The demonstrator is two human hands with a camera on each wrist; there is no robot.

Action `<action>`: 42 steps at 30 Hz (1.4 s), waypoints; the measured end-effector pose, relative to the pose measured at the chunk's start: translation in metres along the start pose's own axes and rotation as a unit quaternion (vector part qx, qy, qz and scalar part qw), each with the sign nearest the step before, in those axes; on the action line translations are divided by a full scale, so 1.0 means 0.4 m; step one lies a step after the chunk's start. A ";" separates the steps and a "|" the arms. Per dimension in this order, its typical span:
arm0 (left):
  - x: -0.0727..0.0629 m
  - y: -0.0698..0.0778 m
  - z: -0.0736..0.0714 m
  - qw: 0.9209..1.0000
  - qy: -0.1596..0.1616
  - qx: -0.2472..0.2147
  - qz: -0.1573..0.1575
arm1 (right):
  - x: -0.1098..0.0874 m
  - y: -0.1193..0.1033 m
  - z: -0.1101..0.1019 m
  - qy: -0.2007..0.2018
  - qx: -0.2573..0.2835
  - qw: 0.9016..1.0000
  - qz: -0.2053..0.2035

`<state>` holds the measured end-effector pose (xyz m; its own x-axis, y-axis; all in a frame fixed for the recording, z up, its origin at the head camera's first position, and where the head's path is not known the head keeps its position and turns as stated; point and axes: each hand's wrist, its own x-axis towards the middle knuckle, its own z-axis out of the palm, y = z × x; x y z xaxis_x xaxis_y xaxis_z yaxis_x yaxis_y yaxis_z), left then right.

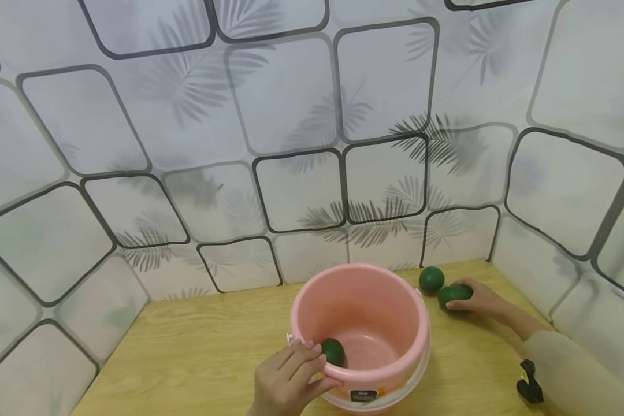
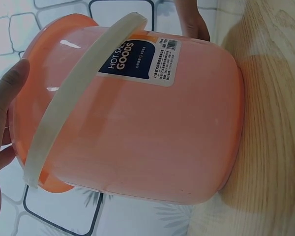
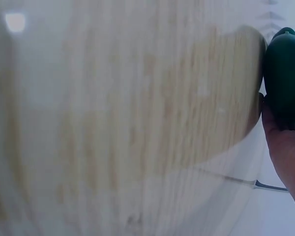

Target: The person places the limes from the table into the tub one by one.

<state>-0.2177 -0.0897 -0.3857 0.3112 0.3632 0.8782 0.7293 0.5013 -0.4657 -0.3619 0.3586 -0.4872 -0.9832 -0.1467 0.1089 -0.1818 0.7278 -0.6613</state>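
Observation:
A pink bucket (image 1: 361, 283) stands upright on the wooden table. My left hand (image 1: 290, 378) grips its near left rim, with the fingers over the edge and the thumb on the outside. Inside the bucket, close to that hand, lies a dark green avocado (image 1: 334, 352). To the right of the bucket, my right hand (image 1: 475, 300) holds a second avocado (image 1: 453, 296) at the table surface; this avocado (image 3: 285, 73) also shows at the edge of the right wrist view. Just behind it rests a third avocado (image 1: 431, 279).
The wooden table (image 1: 203, 346) meets patterned walls (image 1: 301, 190) at the back and sides. A white handle (image 2: 64, 103) hangs down the bucket's outside, beside a printed label (image 2: 137, 59). A small black object (image 1: 529, 382) is by the right sleeve.

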 end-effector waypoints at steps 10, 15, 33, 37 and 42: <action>-0.004 0.006 -0.008 1.000 -0.008 -0.005 -0.014 | -0.026 -0.012 0.010 0.019 -0.001 0.999 -0.026; -0.002 0.007 -0.005 1.000 -0.002 -0.006 -0.008 | -0.042 -0.015 0.015 0.014 0.009 0.999 -0.051; -0.004 0.011 -0.012 1.000 0.001 -0.009 -0.015 | -0.082 -0.041 0.046 0.051 -0.006 0.998 -0.042; -0.009 0.012 -0.013 1.000 0.000 -0.009 -0.015 | -0.086 -0.042 0.060 0.051 0.028 0.997 -0.048; -0.009 0.014 -0.013 1.000 0.001 -0.009 -0.011 | -0.100 -0.037 0.080 0.053 0.077 0.996 -0.004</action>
<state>-0.2115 -0.0923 -0.3911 0.2969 0.3506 0.8882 0.7467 0.4945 -0.4448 -0.3193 0.3322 -0.5054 -0.9793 -0.0747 0.1879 -0.1936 0.6149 -0.7645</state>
